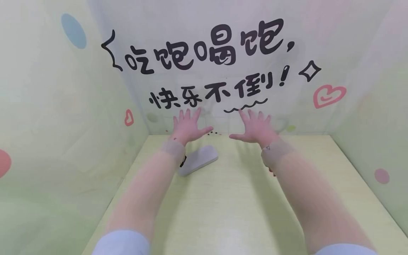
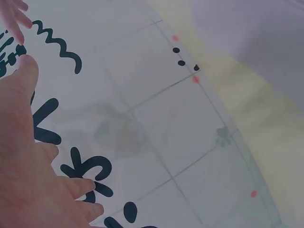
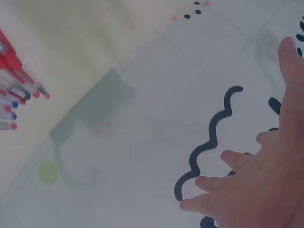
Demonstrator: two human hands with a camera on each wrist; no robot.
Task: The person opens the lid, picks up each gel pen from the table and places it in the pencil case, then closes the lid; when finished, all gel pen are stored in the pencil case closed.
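Observation:
Both hands reach forward, held up in front of the back wall, with fingers spread and nothing in them. My left hand (image 1: 187,126) has its thumb pointing right; beneath its wrist a pale lavender oblong case (image 1: 202,159) lies slanted on the table. Part of that case (image 2: 256,42) fills the upper right of the left wrist view. My right hand (image 1: 257,128) mirrors the left, thumb pointing left. Several pens (image 3: 16,71) with red, blue and dark tips lie on the table by the right wrist, mostly hidden by the forearm in the head view.
A light wood-coloured table (image 1: 223,212) runs up to the back wall (image 1: 204,81), which carries large black Chinese lettering. Side walls with coloured dots and hearts stand at the left (image 1: 63,106) and right (image 1: 376,117).

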